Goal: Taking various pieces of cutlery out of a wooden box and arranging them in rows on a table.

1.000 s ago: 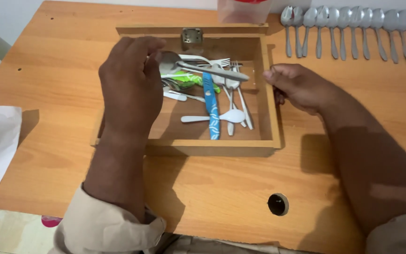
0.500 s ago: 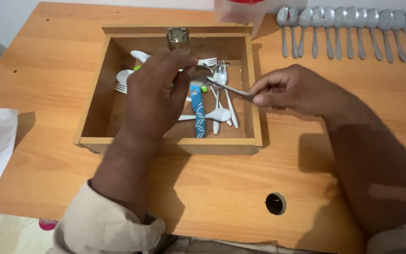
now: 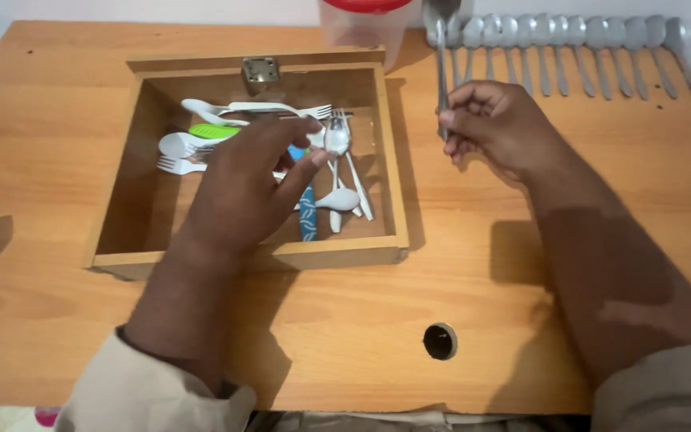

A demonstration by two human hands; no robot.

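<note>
An open wooden box point(image 3: 392, 152) on the orange table holds mixed cutlery: white plastic spoons and forks point(image 3: 185, 146), a metal spoon point(image 3: 336, 138), a green handle point(image 3: 213, 130) and a blue patterned handle point(image 3: 308, 220). My left hand point(image 3: 253, 180) hovers inside the box with fingers apart, its fingertips next to the metal spoon. To the right of the box, my right hand point(image 3: 497, 128) grips a metal spoon point(image 3: 440, 48) by the handle, bowl pointing away, at the left end of a row of metal spoons point(image 3: 569, 48).
A clear plastic container with a red lid point(image 3: 361, 24) stands behind the box. A round cable hole point(image 3: 440, 342) sits near the table's front edge. The box has a metal latch point(image 3: 260, 70) on its back wall.
My left hand passed the metal spoon to my right hand, which carried it right and back to the row of spoons. The left hand returned into the box, empty.
</note>
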